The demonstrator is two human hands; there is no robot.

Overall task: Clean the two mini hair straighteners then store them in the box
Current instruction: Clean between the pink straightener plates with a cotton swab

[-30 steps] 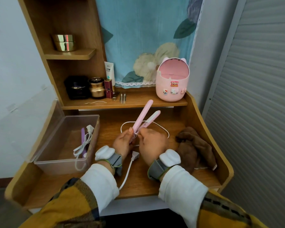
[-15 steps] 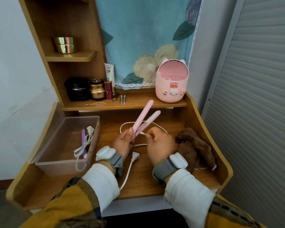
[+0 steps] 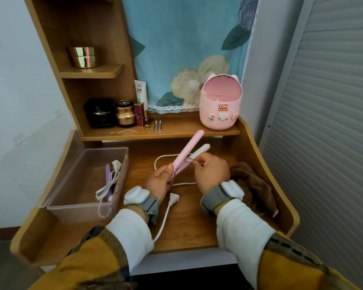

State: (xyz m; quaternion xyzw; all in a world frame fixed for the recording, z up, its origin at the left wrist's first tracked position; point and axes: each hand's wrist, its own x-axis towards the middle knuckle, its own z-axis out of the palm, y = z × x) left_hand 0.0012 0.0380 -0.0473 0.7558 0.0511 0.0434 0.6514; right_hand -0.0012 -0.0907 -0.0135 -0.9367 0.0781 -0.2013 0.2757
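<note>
**Swabbing the pink straightener's plates**

The left hand [image 3: 158, 182] grips the pink straightener [image 3: 189, 152] at its hinge end and holds it above the desk [image 3: 187, 227]. Its two arms are splayed and point far and right. The right hand [image 3: 213, 171] has its fingers curled at the gap between the arms. They pinch something thin and white, seemingly a swab [image 3: 194, 162], though it is too small to be sure.

To do this step well, the left hand should probably keep the arms spread and steady. The swab can then run the whole plate from hinge to tip, one plate after the other, with light pressure so the stick does not bend. The cord [image 3: 164, 218] trails off the near edge, and its plug [image 3: 174, 198] lies loose between the wrists. It will likely need coiling before storage.

The purple straightener [image 3: 107, 174] already lies in the clear box [image 3: 80, 210] at the left with its own cord. The box lid stands open, so about half the task looks done.

A brown cloth [image 3: 254, 185] lies crumpled at the right of the desk, beside the right wrist. The shelf [image 3: 176, 130] beyond carries a pink bin [image 3: 220, 105], two spare swabs, dark and gold jars and a tube. A blue flowered curtain [image 3: 176, 38] hangs behind. A pale wall stands to the left and a grey slatted shutter [image 3: 323, 122] to the right.
</note>
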